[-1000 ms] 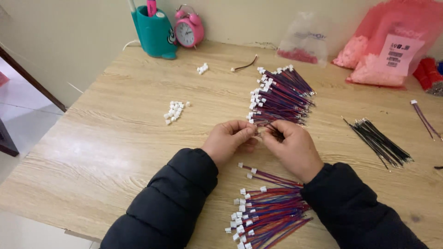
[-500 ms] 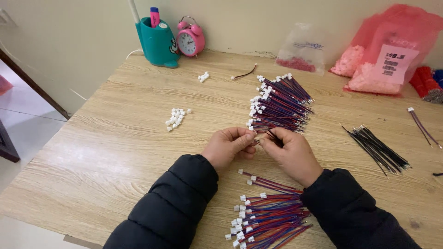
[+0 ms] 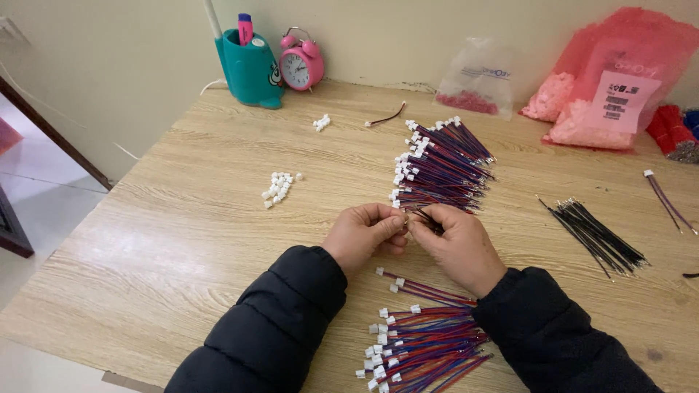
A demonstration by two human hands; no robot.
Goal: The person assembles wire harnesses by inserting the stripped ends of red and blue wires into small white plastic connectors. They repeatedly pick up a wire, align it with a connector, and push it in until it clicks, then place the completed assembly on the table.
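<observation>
Left hand: our left hand (image 3: 364, 231) is curled shut, its fingertips pinching one end of a thin wire (image 3: 424, 215) at the middle of the table.
Right hand: our right hand (image 3: 457, 244) is closed too, thumb and forefinger gripping the same wire; the two hands touch at the fingertips.
Wire: it sits between both hands, just above the tabletop, mostly hidden by our fingers.
Far bundle: a heap of red and blue wires with white plugs (image 3: 437, 164) lies just beyond our hands.
Near bundle: a second heap of the same wires (image 3: 422, 342) lies between our sleeves, at the near edge.
Loose plugs: a small cluster of white plugs (image 3: 279, 188) lies to our left, well apart.
Black wires: a bundle of black wires (image 3: 593, 234) lies to our right.
Table: a light wooden table (image 3: 182, 240) bears everything.
Back edge: a pink alarm clock (image 3: 301, 64) stands beside a teal pen holder (image 3: 250, 69); red plastic bags (image 3: 619, 80) lie at the far right.
</observation>
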